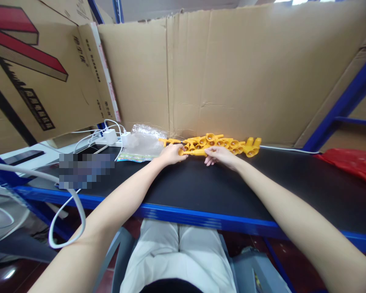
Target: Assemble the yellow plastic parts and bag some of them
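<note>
A pile of yellow plastic parts [228, 144] lies at the back of the black table [201, 183], against the cardboard wall [232, 73]. My left hand [171, 154] and my right hand [218, 156] both reach to the pile's near edge. Between them they grip one long yellow part [195, 152], the left hand at its left end and the right hand at its right end. Both arms stretch out across the tabletop.
A clear plastic bag [143, 142] lies left of the pile. White chargers and cables [111, 136] sit further left, with a dark phone [24, 156]. A red bag [354, 162] lies at the right. Cardboard boxes [33, 73] stand at the left.
</note>
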A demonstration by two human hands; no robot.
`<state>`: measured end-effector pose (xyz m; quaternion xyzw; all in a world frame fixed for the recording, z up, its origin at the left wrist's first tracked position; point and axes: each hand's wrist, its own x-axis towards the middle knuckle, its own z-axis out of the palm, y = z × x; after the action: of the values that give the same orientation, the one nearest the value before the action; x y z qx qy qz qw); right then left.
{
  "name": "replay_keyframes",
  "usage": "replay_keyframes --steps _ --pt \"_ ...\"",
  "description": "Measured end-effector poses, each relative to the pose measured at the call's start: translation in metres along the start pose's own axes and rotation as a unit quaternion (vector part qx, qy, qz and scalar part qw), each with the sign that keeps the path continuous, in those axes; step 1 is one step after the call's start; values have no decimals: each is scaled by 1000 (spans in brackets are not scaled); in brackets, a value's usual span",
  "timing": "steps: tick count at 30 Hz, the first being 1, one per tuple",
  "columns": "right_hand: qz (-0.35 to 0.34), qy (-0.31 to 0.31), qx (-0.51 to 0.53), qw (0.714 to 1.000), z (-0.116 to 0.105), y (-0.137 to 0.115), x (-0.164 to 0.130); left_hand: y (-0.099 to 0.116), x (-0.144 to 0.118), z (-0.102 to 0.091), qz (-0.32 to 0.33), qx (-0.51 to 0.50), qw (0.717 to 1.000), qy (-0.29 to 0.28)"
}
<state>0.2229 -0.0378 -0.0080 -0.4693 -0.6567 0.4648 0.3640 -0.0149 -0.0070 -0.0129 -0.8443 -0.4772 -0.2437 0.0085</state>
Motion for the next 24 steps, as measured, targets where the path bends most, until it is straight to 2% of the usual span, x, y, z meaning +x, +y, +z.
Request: replay_keyframes --steps 7,14,24 --pt "37 39 -22 998 6 -6 -1 6 0 -2 0 -9 1000 -9" --pt "20 -3 -6 1000 -1 -4 -2 2 2 0 -17 -22 1000 -8" --pt "21 0 30 999 -3 0 0 3 1 -1 -13 -24 1000 -9"
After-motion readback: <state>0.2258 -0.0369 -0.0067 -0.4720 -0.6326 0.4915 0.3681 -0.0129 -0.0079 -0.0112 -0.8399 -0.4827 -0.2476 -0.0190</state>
